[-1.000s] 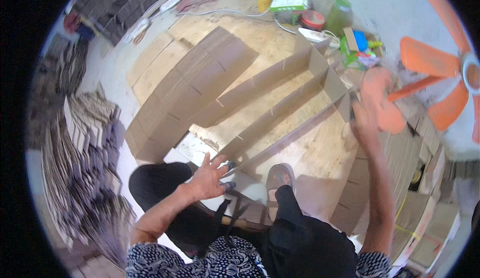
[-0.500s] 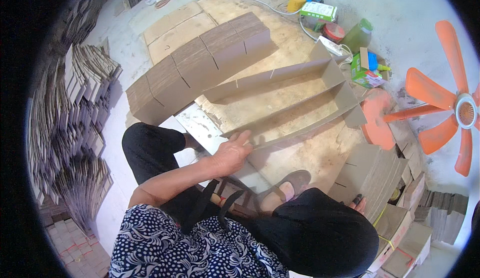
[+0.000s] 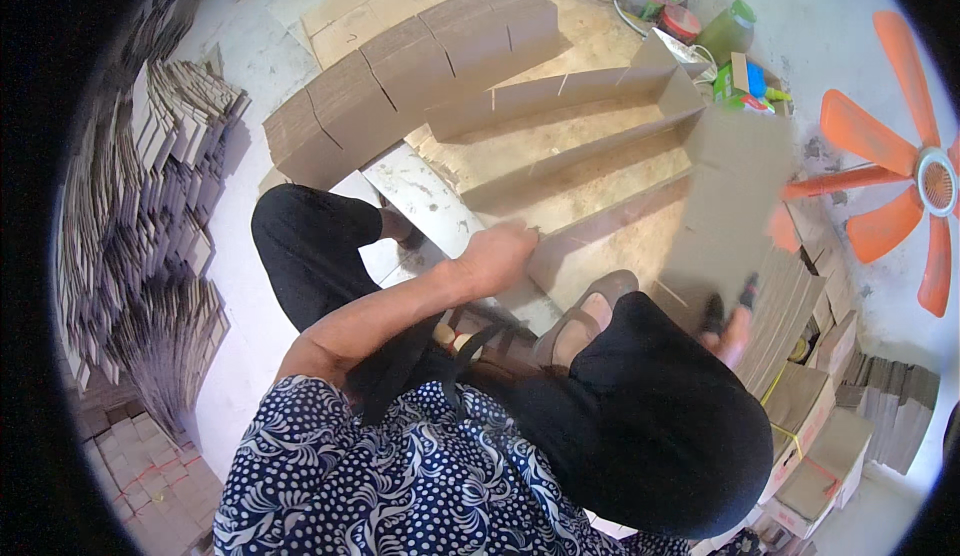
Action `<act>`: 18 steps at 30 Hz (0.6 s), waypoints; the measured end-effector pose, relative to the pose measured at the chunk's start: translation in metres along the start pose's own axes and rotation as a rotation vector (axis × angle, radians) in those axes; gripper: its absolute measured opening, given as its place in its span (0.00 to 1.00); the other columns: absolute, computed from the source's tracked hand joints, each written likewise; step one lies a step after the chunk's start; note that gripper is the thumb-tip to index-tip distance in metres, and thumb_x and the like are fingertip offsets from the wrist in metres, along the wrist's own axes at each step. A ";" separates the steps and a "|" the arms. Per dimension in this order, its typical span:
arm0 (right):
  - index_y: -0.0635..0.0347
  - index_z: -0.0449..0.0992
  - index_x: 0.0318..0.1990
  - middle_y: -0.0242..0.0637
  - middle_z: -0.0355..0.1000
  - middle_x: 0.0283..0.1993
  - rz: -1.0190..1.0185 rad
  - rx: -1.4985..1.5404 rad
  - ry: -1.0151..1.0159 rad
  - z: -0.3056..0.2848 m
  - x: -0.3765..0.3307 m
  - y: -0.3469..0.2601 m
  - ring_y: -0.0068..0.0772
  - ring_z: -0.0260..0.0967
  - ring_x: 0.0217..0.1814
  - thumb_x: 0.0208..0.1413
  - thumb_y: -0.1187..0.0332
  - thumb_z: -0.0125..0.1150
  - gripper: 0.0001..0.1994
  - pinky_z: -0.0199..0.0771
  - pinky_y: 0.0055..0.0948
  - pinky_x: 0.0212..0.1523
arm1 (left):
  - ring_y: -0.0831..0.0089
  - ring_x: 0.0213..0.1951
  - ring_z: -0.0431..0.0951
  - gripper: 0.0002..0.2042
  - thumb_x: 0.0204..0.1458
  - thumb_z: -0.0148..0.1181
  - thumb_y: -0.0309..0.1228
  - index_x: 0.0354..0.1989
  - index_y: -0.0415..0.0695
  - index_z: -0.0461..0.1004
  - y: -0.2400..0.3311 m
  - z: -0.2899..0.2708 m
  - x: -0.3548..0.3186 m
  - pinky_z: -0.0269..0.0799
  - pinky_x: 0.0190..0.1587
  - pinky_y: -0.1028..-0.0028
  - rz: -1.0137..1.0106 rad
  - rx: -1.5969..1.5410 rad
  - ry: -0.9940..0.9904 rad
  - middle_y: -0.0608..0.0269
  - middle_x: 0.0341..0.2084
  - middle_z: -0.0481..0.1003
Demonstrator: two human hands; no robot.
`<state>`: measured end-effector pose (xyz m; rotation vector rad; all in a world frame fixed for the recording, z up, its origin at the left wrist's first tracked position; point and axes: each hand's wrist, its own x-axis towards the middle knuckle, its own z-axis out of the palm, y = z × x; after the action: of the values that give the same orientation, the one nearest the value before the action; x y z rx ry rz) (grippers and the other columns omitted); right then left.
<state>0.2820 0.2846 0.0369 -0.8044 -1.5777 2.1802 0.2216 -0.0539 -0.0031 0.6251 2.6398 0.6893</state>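
My left hand point(image 3: 502, 256) is closed at the near end of an upright cardboard strip point(image 3: 610, 211), the front one of several long strips standing on edge. Behind it stand two more, a middle cardboard strip point(image 3: 580, 161) and a back one. My right hand point(image 3: 735, 334), beyond my right knee, has black coverings on its fingers. It grips the lower edge of a flat cardboard sheet point(image 3: 735, 196), tilted up and blurred by motion. Just beside that hand lies a stack of cardboard sheets point(image 3: 785, 301).
A long row of packed cardboard pieces point(image 3: 400, 61) stands at the far left. Folded cardboard stacks point(image 3: 170, 206) line the left side. At right are an orange fan point(image 3: 935, 181) and open cartons point(image 3: 805, 406); a green jar point(image 3: 727, 28) stands by the wall.
My right hand has lifted a cardboard sheet from the stack at the right. My left hand has shifted right with the front strip's end, widening the gap from the middle strip. The view has tilted.
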 end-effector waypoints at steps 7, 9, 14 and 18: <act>0.67 0.59 0.61 0.47 0.67 0.56 -0.582 -0.853 -0.818 0.121 0.015 -0.010 0.36 0.66 0.55 0.52 0.83 0.53 0.27 0.65 0.29 0.53 | 0.46 0.28 0.76 0.06 0.46 0.48 0.22 0.34 0.36 0.65 0.001 0.009 0.007 0.71 0.31 0.55 -0.009 0.021 0.092 0.44 0.26 0.74; 0.67 0.59 0.60 0.50 0.67 0.56 -0.539 -0.873 -0.904 0.132 0.024 -0.013 0.39 0.66 0.56 0.50 0.85 0.51 0.27 0.65 0.28 0.53 | 0.46 0.27 0.76 0.06 0.46 0.48 0.21 0.34 0.36 0.65 0.003 0.009 0.007 0.71 0.29 0.56 0.000 0.019 0.103 0.45 0.23 0.74; 0.68 0.59 0.60 0.54 0.67 0.53 -0.587 -0.947 -0.977 0.147 0.034 -0.018 0.48 0.67 0.55 0.46 0.87 0.47 0.28 0.66 0.29 0.52 | 0.47 0.26 0.76 0.06 0.45 0.48 0.20 0.33 0.35 0.64 0.003 0.010 0.009 0.71 0.27 0.56 0.014 0.031 0.132 0.44 0.19 0.73; 0.64 0.58 0.61 0.57 0.69 0.45 -0.635 -0.983 -0.969 0.154 0.033 -0.023 0.55 0.68 0.48 0.44 0.86 0.48 0.31 0.68 0.35 0.45 | 0.46 0.26 0.76 0.07 0.44 0.47 0.21 0.34 0.35 0.64 0.005 0.008 0.010 0.71 0.28 0.55 0.003 0.034 0.114 0.43 0.19 0.73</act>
<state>0.1603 0.1947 0.0850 0.6941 -2.8700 1.2309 0.2187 -0.0422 -0.0094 0.6166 2.7614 0.7023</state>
